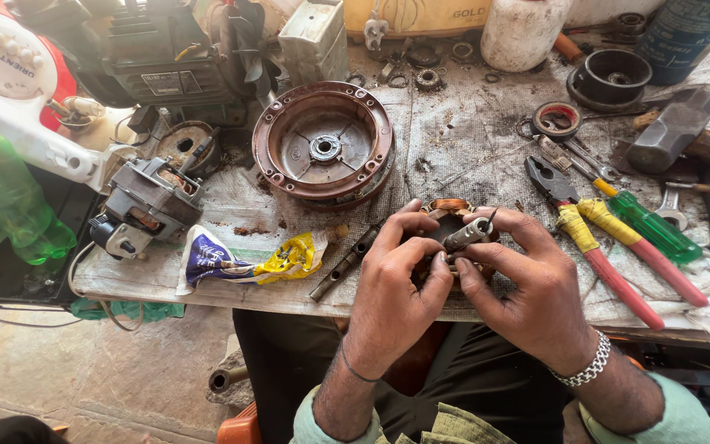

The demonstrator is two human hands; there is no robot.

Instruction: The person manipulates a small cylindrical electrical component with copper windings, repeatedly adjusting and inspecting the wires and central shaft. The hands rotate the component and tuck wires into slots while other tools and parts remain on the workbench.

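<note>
Just below the round rusty cover (pixel 324 146) on the bench (pixel 470 140), our left hand (pixel 394 284) and right hand (pixel 527 284) close their fingers on a small motor (pixel 450 222); pliers (pixel 593 242) lie right of it.

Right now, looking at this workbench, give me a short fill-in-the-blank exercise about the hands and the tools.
1. Both hands, left hand and right hand, hold a small motor part with ____ windings.
2. The pliers have red handles wrapped partly in ____ tape.
3. The screwdriver has a ____ handle.
4. The hammer lies to the ____ of the round rusty housing.

Missing words: copper; yellow; green; right
</note>
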